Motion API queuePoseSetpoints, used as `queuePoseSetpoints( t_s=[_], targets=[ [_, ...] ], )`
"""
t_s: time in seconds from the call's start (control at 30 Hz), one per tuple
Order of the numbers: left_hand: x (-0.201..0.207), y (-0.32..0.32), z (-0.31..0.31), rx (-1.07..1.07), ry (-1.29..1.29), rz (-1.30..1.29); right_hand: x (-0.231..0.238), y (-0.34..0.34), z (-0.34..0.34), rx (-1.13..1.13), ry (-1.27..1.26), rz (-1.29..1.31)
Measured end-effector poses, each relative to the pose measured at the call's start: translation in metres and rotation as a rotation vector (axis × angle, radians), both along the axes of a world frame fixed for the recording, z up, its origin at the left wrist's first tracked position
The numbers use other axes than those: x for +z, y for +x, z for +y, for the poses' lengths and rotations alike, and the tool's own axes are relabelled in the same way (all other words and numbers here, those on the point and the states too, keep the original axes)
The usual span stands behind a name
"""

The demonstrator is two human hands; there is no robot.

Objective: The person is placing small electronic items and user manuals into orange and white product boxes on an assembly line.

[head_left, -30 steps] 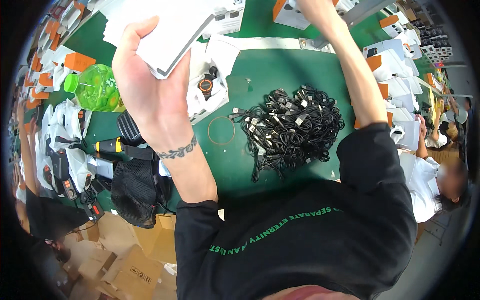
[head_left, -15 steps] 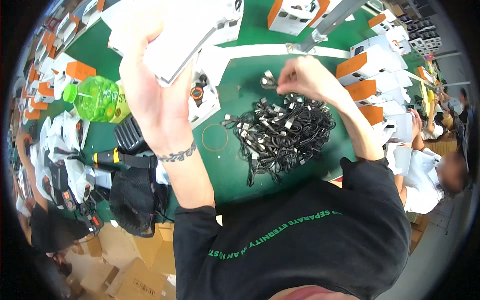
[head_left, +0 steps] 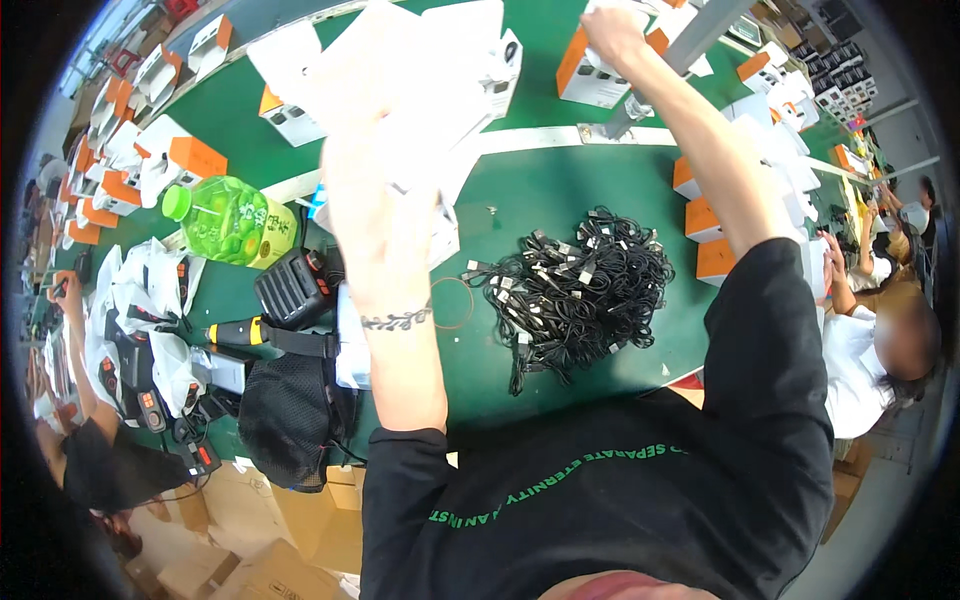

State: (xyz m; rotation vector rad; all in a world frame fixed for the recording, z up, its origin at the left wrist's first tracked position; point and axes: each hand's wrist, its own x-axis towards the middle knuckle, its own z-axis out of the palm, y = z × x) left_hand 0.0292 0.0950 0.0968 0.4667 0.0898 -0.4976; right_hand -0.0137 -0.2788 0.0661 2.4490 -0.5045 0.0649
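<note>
My left hand (head_left: 372,130) reaches forward over bright white boxes (head_left: 455,65). Glare washes out its fingers and hides whether they grip anything. At the far side, my right hand (head_left: 614,32) has its fingers curled on the top of an orange and white box (head_left: 598,78). Nearer to me lies a tangled heap of black USB cables (head_left: 580,295) with pale plugs. Beside my left wrist stands a white open box (head_left: 446,236), partly covered by the arm. A thin tan rubber band (head_left: 470,312) lies between wrist and cables.
To the left are a green bottle (head_left: 235,220), a black ribbed device (head_left: 292,288), a yellow and black tool (head_left: 235,332), a black mesh bag (head_left: 285,410) and plastic-bagged devices (head_left: 150,285). A metal post (head_left: 690,50) rises at far right, near orange and white boxes (head_left: 712,258). Co-workers flank the table.
My right hand has left the cable heap and reached the far orange and white box. The small cable bundle by its fingers is gone from the table. My left hand has moved forward.
</note>
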Motion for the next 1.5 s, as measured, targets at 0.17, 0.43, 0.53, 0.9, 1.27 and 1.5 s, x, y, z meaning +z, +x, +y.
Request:
queuePoseSetpoints(
  t_s=[0.17, 0.43, 0.53, 0.9, 1.27, 1.5],
  targets=[
    [-0.025, 0.0, -0.016, 0.09, 0.686, -0.868, 0.039, -0.032, 0.017, -0.099, 0.094, -0.149],
    [0.004, -0.016, -0.025, -0.373, 0.194, -0.605, 0.168, -0.049, 0.206, 0.338, 0.817, -0.359],
    [0.003, -0.012, -0.023, -0.393, 0.191, -0.605, 0.165, -0.044, 0.186, 0.342, 0.88, -0.332],
    [0.02, 0.017, 0.009, -0.152, -0.121, -0.243, 0.107, -0.025, 0.101, 0.321, 0.566, -0.745],
    [0.023, 0.023, 0.014, -0.153, -0.16, -0.238, 0.061, -0.005, 0.108, 0.272, 0.329, -0.34],
    [0.02, 0.018, 0.007, -0.181, -0.138, -0.222, -0.002, 0.022, 0.057, 0.391, 0.24, -0.211]
  ],
)
